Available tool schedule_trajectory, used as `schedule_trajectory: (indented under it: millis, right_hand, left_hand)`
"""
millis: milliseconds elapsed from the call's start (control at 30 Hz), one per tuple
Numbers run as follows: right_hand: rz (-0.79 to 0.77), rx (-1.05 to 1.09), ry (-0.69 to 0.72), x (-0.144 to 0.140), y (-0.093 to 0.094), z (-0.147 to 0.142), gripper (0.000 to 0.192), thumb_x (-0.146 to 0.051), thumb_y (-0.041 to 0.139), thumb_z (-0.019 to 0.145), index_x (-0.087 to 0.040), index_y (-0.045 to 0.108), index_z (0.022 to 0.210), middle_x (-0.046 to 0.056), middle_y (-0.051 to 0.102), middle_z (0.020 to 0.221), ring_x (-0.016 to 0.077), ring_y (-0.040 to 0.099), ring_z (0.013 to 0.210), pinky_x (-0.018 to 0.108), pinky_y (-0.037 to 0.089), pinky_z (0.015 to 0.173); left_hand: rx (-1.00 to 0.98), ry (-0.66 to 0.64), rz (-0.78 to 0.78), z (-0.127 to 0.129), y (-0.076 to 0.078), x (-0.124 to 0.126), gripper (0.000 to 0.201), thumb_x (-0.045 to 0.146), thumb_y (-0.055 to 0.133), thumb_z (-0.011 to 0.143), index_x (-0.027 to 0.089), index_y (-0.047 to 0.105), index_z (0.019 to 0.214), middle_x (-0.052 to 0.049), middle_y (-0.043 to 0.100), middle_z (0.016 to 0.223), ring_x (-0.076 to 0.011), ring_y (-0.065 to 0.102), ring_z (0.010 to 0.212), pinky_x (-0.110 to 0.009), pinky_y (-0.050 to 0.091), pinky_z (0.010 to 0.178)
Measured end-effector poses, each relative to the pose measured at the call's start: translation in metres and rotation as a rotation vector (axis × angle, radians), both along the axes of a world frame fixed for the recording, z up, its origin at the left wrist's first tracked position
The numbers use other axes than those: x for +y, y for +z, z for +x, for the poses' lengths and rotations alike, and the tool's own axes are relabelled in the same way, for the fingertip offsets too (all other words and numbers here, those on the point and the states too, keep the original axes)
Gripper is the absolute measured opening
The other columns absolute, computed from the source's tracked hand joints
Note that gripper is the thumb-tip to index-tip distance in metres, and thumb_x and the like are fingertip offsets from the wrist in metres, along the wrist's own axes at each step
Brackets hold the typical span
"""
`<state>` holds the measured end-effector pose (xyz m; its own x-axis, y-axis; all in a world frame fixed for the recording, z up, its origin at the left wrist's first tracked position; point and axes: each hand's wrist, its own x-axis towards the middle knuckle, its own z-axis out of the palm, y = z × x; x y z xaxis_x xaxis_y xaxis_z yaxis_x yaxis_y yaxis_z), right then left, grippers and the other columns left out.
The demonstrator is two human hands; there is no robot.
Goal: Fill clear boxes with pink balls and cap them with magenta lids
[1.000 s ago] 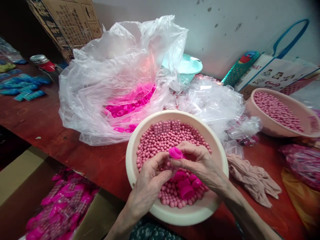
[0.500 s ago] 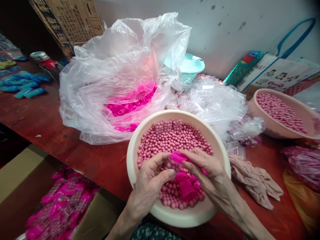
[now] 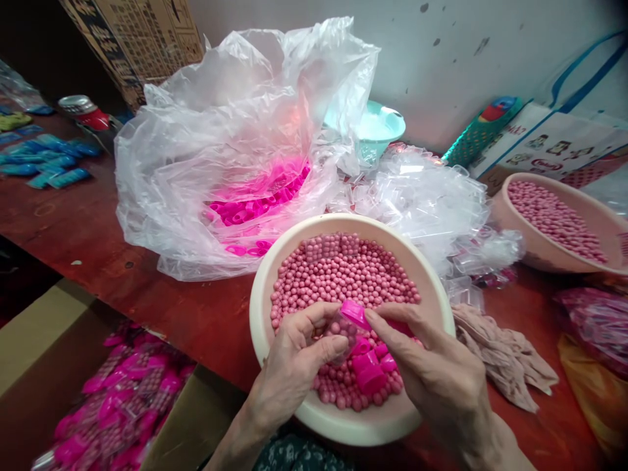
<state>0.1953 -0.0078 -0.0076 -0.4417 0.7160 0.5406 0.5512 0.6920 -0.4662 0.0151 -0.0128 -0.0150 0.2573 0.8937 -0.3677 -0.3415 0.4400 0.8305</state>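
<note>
My left hand [image 3: 287, 363] is closed around a small clear plastic container [image 3: 345, 332] with pink beads inside, held tilted above the basin. A bright pink cap [image 3: 355, 314] sits at its mouth. My right hand [image 3: 439, 369] comes from the right, its fingertips closed on the cap's edge. Another bit of pink plastic shows behind its fingers, partly hidden. Below both hands stands a cream basin [image 3: 260, 320] full of pink beads [image 3: 338, 281]. Several loose pink caps [image 3: 369, 373] lie on the beads, and filled clear containers [image 3: 331, 246] rest at the far side.
Behind the basin are a plastic bag [image 3: 167, 176] of pink parts and a heap of clear containers [image 3: 422, 190]. A second bead basin [image 3: 505, 229] and a cloth [image 3: 505, 353] lie right. A cardboard box [image 3: 196, 412] of filled pieces stands lower left.
My right hand has turned and drawn slightly right, its fingertips now at the cap's right edge. The container in my left hand has tilted, and its beads show more plainly.
</note>
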Motion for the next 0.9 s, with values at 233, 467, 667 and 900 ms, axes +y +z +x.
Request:
schedule_trajectory:
  millis: [233,467,667,900]
  right_hand:
    - [0.104,-0.049,0.07,-0.004,0.0,0.001,0.052,-0.004,0.048,0.084,-0.018,0.044,0.134,0.012,0.063,0.108,0.0236,0.059,0.102,0.039,0.049,0.09]
    - [-0.144,0.0,0.046,0.0,0.008,-0.002,0.047,-0.02,0.059,0.081,-0.021,0.048,0.127,0.01,0.058,0.106,0.0213,0.058,0.097,0.033,0.053,0.079]
    - [-0.136,-0.176,-0.068,0.002,-0.007,-0.018,0.068,-0.045,0.066,0.073,-0.011,0.041,0.127,0.017,0.056,0.105,0.0281,0.056,0.096,0.04,0.054,0.075]
    - [0.246,-0.186,-0.18,-0.008,-0.032,-0.035,0.063,-0.024,0.057,0.076,-0.001,0.036,0.131,0.02,0.061,0.099,0.0288,0.056,0.098,0.038,0.051,0.081]
  left_hand:
    - [-0.047,-0.056,0.026,-0.003,0.0,0.0,0.015,0.021,0.064,0.077,0.015,0.064,0.091,0.0,0.054,0.074,-0.0091,0.049,0.064,-0.019,0.042,0.06]
    - [0.031,-0.01,0.016,0.0,0.002,-0.002,0.027,0.018,0.062,0.079,0.02,0.059,0.105,0.001,0.055,0.08,-0.0095,0.051,0.071,-0.018,0.043,0.063]
    - [0.134,-0.02,0.061,0.001,0.003,-0.003,0.037,0.023,0.057,0.083,0.028,0.052,0.12,0.002,0.056,0.083,-0.0099,0.051,0.071,-0.019,0.044,0.064]
    - [0.17,0.013,0.102,0.001,0.002,-0.005,0.03,0.016,0.056,0.081,0.022,0.056,0.111,0.0,0.059,0.087,-0.0147,0.054,0.091,-0.02,0.044,0.075]
